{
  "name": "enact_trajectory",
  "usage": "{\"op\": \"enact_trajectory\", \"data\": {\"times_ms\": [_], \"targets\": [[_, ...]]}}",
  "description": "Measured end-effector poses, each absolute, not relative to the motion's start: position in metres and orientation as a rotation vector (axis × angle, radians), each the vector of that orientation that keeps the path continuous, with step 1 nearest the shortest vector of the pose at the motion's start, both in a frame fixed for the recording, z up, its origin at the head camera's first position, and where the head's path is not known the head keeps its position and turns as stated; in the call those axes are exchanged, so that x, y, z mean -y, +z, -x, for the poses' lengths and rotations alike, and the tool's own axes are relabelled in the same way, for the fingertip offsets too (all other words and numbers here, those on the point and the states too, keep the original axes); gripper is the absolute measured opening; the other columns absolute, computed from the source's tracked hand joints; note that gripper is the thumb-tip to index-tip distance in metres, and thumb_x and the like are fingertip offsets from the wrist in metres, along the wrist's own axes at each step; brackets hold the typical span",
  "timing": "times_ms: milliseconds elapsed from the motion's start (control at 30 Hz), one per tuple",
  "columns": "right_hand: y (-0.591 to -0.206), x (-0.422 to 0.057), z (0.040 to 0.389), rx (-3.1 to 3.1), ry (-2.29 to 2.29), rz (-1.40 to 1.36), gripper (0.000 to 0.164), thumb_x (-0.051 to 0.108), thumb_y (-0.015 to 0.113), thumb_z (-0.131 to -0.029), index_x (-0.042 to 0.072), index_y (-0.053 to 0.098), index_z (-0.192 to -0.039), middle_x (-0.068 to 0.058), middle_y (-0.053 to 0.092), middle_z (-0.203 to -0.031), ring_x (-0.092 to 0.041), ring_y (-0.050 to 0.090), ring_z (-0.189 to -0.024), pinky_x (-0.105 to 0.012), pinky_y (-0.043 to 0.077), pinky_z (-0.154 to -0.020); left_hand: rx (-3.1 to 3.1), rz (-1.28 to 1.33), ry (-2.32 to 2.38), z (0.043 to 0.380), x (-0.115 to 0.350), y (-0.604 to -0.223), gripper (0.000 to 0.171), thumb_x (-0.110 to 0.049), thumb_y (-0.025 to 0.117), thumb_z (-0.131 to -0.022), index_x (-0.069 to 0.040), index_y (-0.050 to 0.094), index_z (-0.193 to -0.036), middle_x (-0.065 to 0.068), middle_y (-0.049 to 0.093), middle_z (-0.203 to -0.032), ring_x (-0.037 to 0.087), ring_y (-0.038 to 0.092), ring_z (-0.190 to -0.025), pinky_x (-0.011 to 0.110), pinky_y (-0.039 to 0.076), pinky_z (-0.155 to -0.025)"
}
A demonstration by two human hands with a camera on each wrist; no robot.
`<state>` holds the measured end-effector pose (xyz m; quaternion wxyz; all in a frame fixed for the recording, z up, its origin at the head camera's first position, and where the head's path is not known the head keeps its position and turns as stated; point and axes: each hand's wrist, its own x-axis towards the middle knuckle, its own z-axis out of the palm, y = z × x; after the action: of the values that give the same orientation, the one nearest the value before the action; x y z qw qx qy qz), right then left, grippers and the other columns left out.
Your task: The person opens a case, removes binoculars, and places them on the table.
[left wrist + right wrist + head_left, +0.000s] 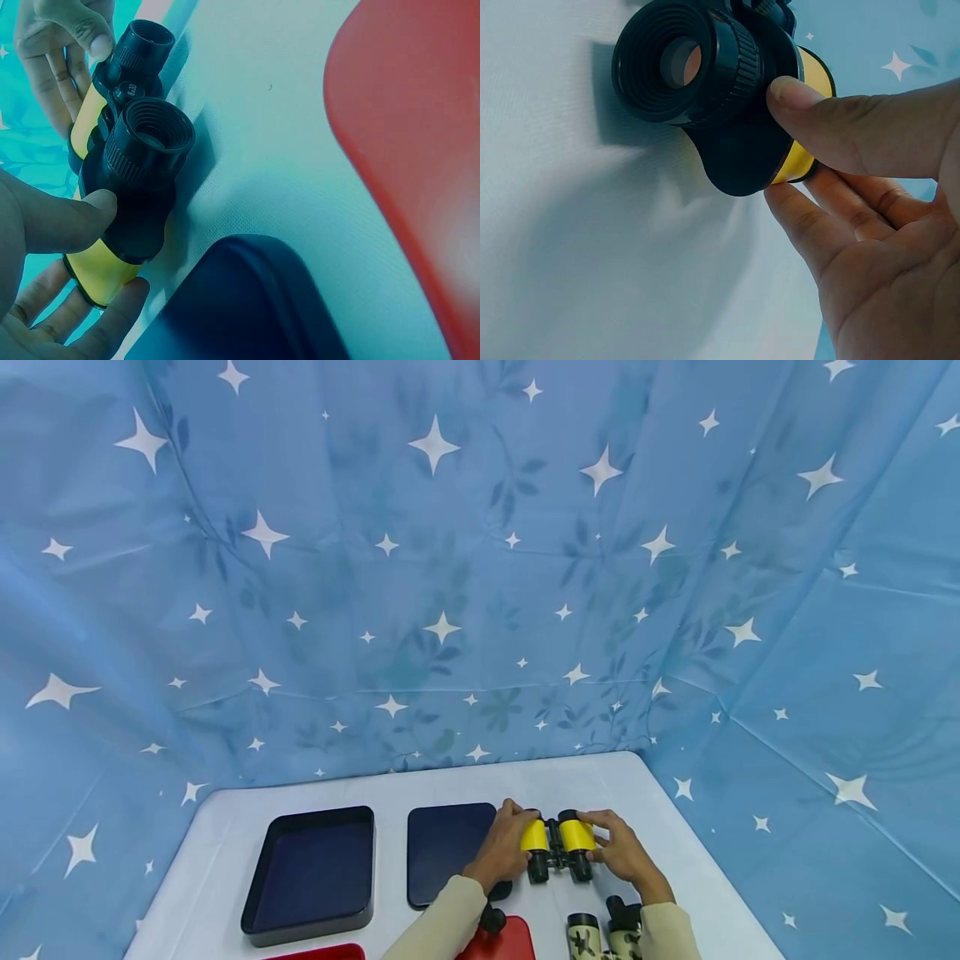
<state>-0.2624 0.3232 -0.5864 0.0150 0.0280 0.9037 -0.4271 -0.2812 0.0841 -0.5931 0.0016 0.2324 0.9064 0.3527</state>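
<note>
A pair of yellow and black binoculars (577,837) lies toward the right back of the white table, eyepieces facing the person. My left hand (506,846) holds its left barrel. In the left wrist view, the thumb (75,217) presses the black housing and the fingers curl under the yellow barrel. On the other barrel, my right hand (624,853) has its thumb (802,97) against the black housing and its fingers at the yellow side. Beside the left hand lies a flat dark navy panel (446,852), partly covered by the left forearm.
A deep black tray (322,914) stands at the left. Camouflage-patterned binoculars (583,937) sit at the front right, partly behind the right sleeve. A red panel (513,939) with a black object (492,919) over it is at the front. A blue star-patterned curtain (442,568) surrounds the table.
</note>
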Motion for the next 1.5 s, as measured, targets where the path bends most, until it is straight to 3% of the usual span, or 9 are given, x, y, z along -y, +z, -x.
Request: {"op": "enact_trajectory", "data": {"times_ms": [400,633,800,933,1133,1500], "targets": [[-0.59,-0.317,0.258,-2.851,-1.291,-0.075,0.075,-0.019,0.074,-0.072,0.008,0.057,-0.14,-0.013,0.05,-0.138,-0.037,0.048,-0.133,-0.051,0.044,-0.105,-2.91,-0.76,0.999,0.283,-0.082,-0.598,0.069,-0.015,0.08,-0.084,-0.02,0.05,-0.147,0.0,0.048,-0.132,0.013,0.05,-0.112,0.033,0.05,-0.1],[-0.586,-0.315,0.253,-2.924,-1.241,-0.068,0.077,-0.016,0.075,-0.075,0.008,0.052,-0.144,-0.014,0.049,-0.14,-0.038,0.046,-0.135,-0.05,0.043,-0.106,-2.903,-0.78,1.024,0.279,-0.077,-0.598,0.071,-0.016,0.077,-0.088,-0.021,0.044,-0.151,0.002,0.045,-0.142,0.018,0.048,-0.121,0.037,0.049,-0.102],[-0.579,-0.314,0.249,-2.996,-1.178,-0.035,0.071,-0.002,0.075,-0.083,0.012,0.048,-0.148,-0.017,0.047,-0.143,-0.04,0.046,-0.135,-0.053,0.043,-0.106,-2.921,-0.785,1.035,0.276,-0.07,-0.596,0.072,-0.02,0.076,-0.088,-0.022,0.042,-0.152,0.004,0.044,-0.146,0.021,0.047,-0.124,0.04,0.049,-0.102],[-0.574,-0.311,0.245,-3.03,-1.116,0.002,0.069,0.013,0.075,-0.087,0.014,0.046,-0.149,-0.018,0.046,-0.147,-0.043,0.044,-0.136,-0.062,0.04,-0.106,-2.906,-0.766,1.025,0.272,-0.063,-0.59,0.072,-0.028,0.074,-0.09,-0.024,0.04,-0.153,0.005,0.042,-0.151,0.023,0.044,-0.131,0.046,0.046,-0.105],[-0.563,-0.302,0.241,-3.071,-1.053,0.091,0.071,0.025,0.076,-0.088,0.015,0.044,-0.151,-0.019,0.042,-0.154,-0.046,0.035,-0.14,-0.071,0.031,-0.107,-2.909,-0.779,0.962,0.267,-0.052,-0.579,0.073,-0.038,0.068,-0.093,-0.024,0.033,-0.156,0.008,0.033,-0.159,0.029,0.033,-0.143,0.054,0.039,-0.111],[-0.554,-0.279,0.232,-3.099,-0.986,0.221,0.08,0.038,0.075,-0.088,0.018,0.037,-0.155,-0.022,0.031,-0.159,-0.056,0.019,-0.145,-0.079,0.022,-0.105,-2.975,-0.785,0.855,0.252,-0.032,-0.565,0.072,-0.043,0.064,-0.095,-0.02,0.034,-0.156,0.017,0.021,-0.164,0.04,0.021,-0.149,0.062,0.03,-0.113]]}}
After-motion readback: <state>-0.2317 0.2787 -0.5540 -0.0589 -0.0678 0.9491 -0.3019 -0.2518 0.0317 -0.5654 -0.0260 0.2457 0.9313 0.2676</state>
